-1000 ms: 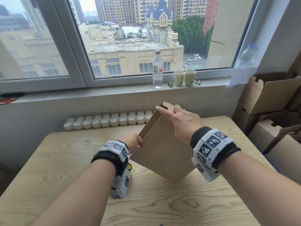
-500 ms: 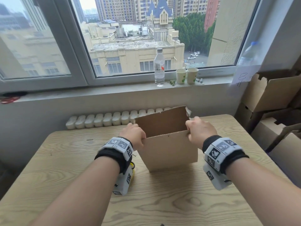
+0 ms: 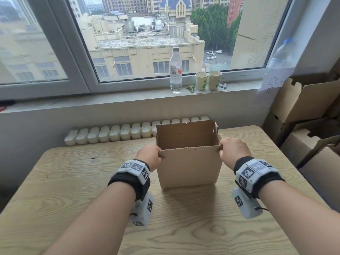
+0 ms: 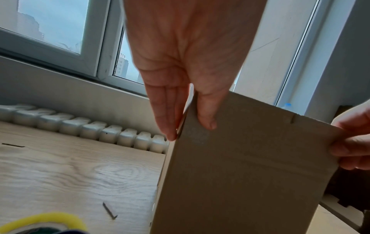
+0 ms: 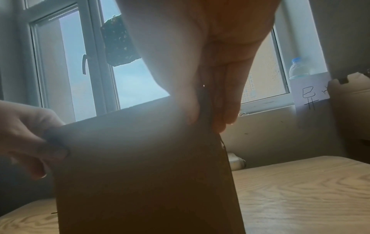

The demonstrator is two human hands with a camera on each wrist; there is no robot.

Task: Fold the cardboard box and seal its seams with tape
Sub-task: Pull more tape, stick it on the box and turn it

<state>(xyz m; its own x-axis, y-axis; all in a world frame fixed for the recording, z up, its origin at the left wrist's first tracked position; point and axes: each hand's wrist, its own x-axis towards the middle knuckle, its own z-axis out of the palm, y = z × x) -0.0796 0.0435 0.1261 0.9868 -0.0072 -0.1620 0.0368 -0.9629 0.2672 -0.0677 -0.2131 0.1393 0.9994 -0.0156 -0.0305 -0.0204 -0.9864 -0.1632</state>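
Note:
A brown cardboard box stands upright on the wooden table, squared open at the top. My left hand pinches its near left top corner, thumb on the near panel and fingers on the side panel, as the left wrist view shows on the box under the left hand. My right hand pinches the near right top corner; the right wrist view shows the right hand over the dark box. A yellow tape roll lies on the table near the left wrist.
A radiator runs behind the table's far edge. The windowsill holds a water bottle and two paper cups. Stacked cardboard boxes crowd the right side. A small dark nail-like piece lies on the table.
The flattened box was tilted on a corner; both hands have pulled it open into a rectangular tube and set it upright, moving to its near top corners.

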